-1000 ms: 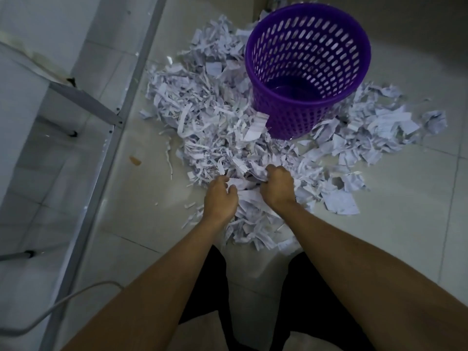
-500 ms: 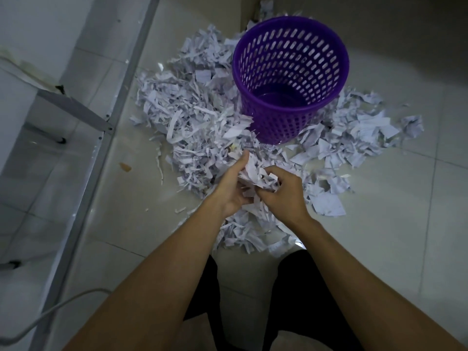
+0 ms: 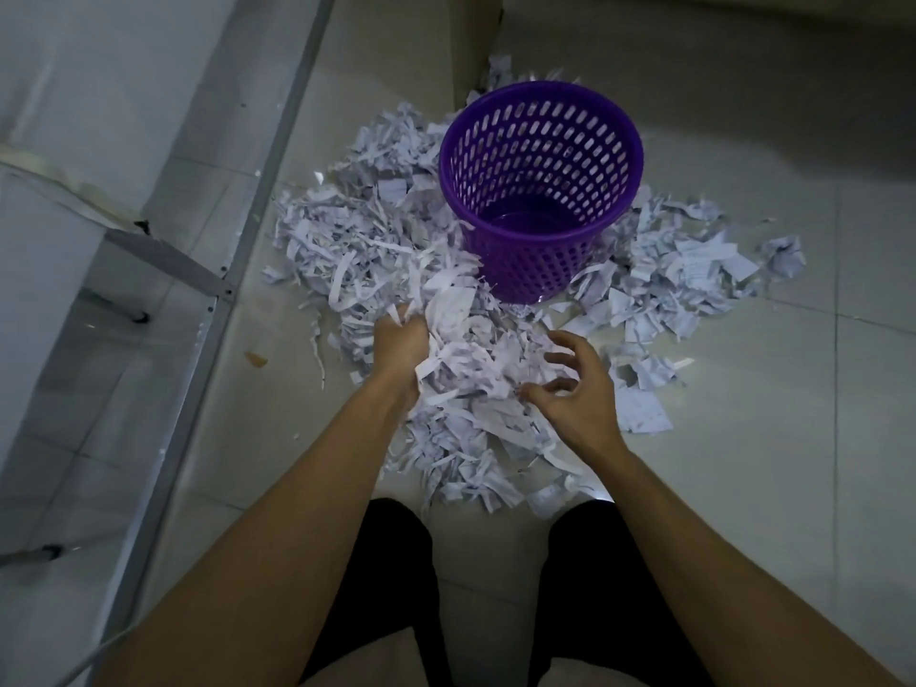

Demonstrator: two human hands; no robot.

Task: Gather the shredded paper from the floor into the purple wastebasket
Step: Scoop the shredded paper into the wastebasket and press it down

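A purple perforated wastebasket (image 3: 614,141) stands upright on the tiled floor, and I see no paper inside it. White shredded paper (image 3: 362,250) lies heaped around it, thickest on its left and in front. My left hand (image 3: 399,347) grips a bunch of shreds at the near edge of the heap, just left of the basket's base. My right hand (image 3: 577,389) hovers beside that bunch with fingers spread and loosely curled, holding nothing that I can see.
A grey metal frame (image 3: 238,250) with legs runs along the left. A wall corner (image 3: 476,37) rises behind the basket. A small brown scrap (image 3: 256,359) lies on the floor left of the heap. My dark-clad knees (image 3: 396,577) are below.
Both hands held a bunch together before; now the left hand has it alone and has moved toward the basket. The right hand has let go and spread its fingers.
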